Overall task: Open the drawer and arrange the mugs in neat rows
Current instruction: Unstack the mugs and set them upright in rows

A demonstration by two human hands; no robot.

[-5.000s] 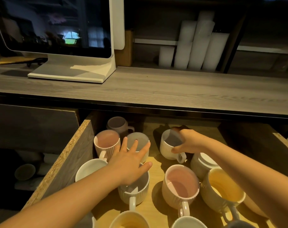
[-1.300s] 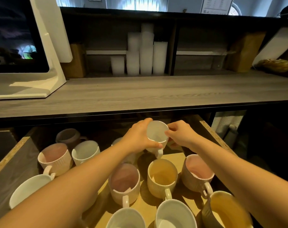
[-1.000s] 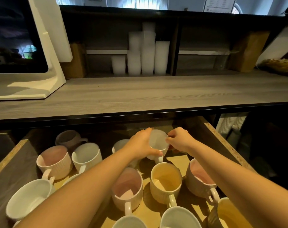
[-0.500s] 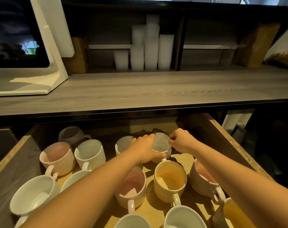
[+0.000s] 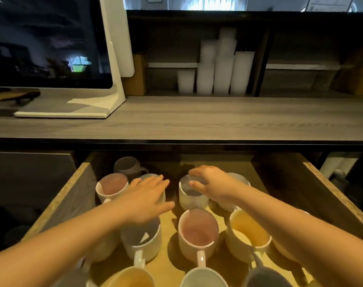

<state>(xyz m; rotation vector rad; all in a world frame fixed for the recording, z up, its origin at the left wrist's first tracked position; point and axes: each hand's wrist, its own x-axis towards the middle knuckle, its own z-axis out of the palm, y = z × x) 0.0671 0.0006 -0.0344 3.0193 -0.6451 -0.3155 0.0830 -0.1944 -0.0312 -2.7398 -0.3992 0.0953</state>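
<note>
In the open drawer (image 5: 338,195), a pink-lined mug (image 5: 198,230) is standing just nearer to us than our right hand (image 5: 215,183). A yellow-lined mug (image 5: 249,233) is sitting under that forearm. Our left hand (image 5: 147,197) is hovering flat, fingers straight and holding nothing, over a grey-lined mug (image 5: 141,239). Our right hand is gripping the rim of an upright white mug (image 5: 192,198) from above. Beyond the left fingertips, a dark mug (image 5: 127,165) is sitting at the back. Farther off, a monitor (image 5: 52,48) is standing on the desk (image 5: 197,119).
</note>
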